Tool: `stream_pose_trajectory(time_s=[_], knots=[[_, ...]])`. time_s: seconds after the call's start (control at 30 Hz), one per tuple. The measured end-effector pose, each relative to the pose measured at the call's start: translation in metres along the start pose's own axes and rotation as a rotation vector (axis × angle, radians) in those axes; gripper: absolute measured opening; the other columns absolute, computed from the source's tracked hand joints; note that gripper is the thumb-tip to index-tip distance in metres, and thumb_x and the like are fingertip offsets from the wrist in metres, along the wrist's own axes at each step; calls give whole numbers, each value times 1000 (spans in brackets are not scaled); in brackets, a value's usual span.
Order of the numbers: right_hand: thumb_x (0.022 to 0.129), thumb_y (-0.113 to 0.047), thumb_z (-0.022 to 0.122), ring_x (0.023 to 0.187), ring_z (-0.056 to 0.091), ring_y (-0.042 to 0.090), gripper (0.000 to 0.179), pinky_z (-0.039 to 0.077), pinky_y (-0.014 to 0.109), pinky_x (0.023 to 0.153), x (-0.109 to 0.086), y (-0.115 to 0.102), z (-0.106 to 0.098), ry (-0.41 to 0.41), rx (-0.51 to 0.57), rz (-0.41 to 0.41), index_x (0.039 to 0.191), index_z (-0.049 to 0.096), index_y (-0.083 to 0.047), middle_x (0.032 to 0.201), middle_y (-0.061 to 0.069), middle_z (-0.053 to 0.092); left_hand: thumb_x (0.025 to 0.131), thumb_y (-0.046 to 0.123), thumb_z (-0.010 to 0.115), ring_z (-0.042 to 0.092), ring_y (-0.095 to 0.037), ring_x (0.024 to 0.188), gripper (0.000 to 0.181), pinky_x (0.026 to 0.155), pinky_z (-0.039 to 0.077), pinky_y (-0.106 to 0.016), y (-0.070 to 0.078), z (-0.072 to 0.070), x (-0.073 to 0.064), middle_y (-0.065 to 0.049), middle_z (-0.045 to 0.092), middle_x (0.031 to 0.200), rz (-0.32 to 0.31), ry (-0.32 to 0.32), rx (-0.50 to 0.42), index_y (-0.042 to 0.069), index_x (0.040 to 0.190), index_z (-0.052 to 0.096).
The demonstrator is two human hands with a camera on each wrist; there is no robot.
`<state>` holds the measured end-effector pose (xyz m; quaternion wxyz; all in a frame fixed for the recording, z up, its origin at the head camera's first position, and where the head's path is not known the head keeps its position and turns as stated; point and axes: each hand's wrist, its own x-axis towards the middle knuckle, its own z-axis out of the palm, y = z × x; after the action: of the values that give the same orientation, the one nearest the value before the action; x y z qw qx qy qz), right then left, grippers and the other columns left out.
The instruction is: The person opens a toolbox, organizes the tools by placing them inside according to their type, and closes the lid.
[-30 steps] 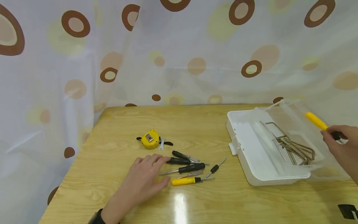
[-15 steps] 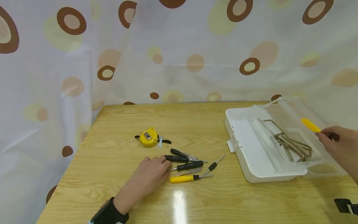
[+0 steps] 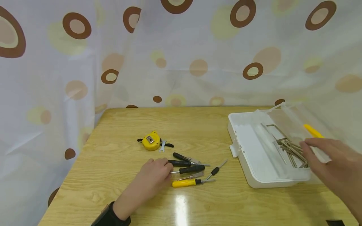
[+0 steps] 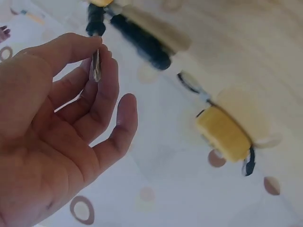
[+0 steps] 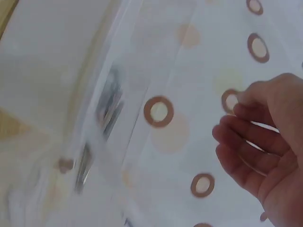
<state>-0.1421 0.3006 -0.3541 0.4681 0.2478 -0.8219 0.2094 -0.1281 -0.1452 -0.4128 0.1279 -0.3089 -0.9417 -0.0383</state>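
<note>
My left hand (image 3: 154, 175) pinches the metal shaft of a black-handled screwdriver (image 3: 192, 169) between thumb and fingertips; in the left wrist view the shaft's end (image 4: 96, 71) pokes out below the pinch. Around it lie a yellow screwdriver (image 3: 183, 183), another black-handled screwdriver (image 3: 179, 163) and a few slim drivers. My right hand (image 3: 336, 160) is over the right part of the white box (image 3: 271, 185), fingers loosely bent with nothing between them in the right wrist view. Just beyond it shows the yellow handle of a second yellow screwdriver (image 3: 313, 131), its lower end hidden by the hand.
Bent hex keys (image 3: 291, 149) lie in the box, whose clear lid (image 3: 295, 114) leans open toward the back right. Left of centre sit a yellow tape measure (image 3: 151, 141) and a small wrench (image 3: 162, 146). A patterned curtain (image 3: 198, 78) hangs behind the table.
My right hand has let go of the yellow screwdriver at the box and come nearer, to the left. My left fingers have closed on the black-handled screwdriver's shaft.
</note>
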Motion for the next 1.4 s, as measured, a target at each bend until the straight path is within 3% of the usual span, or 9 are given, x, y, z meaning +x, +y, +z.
stream_pose_trajectory(time_s=[0.23,0.43,0.53,0.7,0.93,1.07,1.17,1.3,1.4], knots=[[108,-35,51,76,68,11,48,53,8,77,-1,-79,42,-97,190,-341,81,77,-5,83,3,74,87,3,79,57,-12,76,12,66,49,-24,0,-11,2,0,62,86,54,194,-76,9,94,71],[107,-29,55,77,70,15,35,56,17,70,-4,-113,67,-124,317,-371,89,77,-8,90,3,74,82,-15,75,58,-10,82,28,71,51,-19,10,-20,4,-2,64,94,169,410,-170,6,101,72],[106,-28,58,80,71,19,32,57,20,73,1,-124,71,-97,335,-384,94,77,-6,95,6,74,87,-11,72,59,-11,81,21,74,52,-19,21,-27,6,-2,65,95,243,500,-181,5,100,72],[106,-23,58,77,69,19,31,57,23,71,6,-137,69,-69,366,-462,92,77,-3,91,7,75,96,3,69,60,-12,85,8,82,54,-21,38,-33,9,2,62,94,289,523,-179,9,99,72],[107,-19,53,74,64,15,31,54,20,68,-3,-141,64,-105,371,-490,91,73,-1,86,3,72,96,11,70,61,-10,87,6,81,53,-20,48,-30,10,4,63,95,287,520,-163,13,100,73],[107,-16,52,76,62,15,30,52,19,69,-6,-135,60,-113,388,-468,91,72,0,87,5,71,93,25,77,66,-10,93,33,82,55,-23,47,-24,10,3,67,106,219,451,-163,11,122,69],[107,-18,53,74,63,16,34,52,16,68,-4,-123,53,-81,370,-431,87,73,1,84,7,71,90,38,79,68,-12,102,59,84,57,-30,41,-17,8,2,68,118,101,277,-167,12,139,59],[106,-26,56,74,63,16,42,51,8,80,1,-98,35,5,269,-330,83,75,3,80,11,72,91,40,77,67,-13,103,52,84,57,-36,31,-7,6,3,68,118,18,-18,-113,19,136,63],[104,-35,58,81,63,7,48,44,2,92,3,-76,19,58,164,-229,84,75,4,77,15,72,93,37,76,67,-15,98,41,81,56,-38,27,-1,5,3,69,113,27,-119,-68,20,129,67]])
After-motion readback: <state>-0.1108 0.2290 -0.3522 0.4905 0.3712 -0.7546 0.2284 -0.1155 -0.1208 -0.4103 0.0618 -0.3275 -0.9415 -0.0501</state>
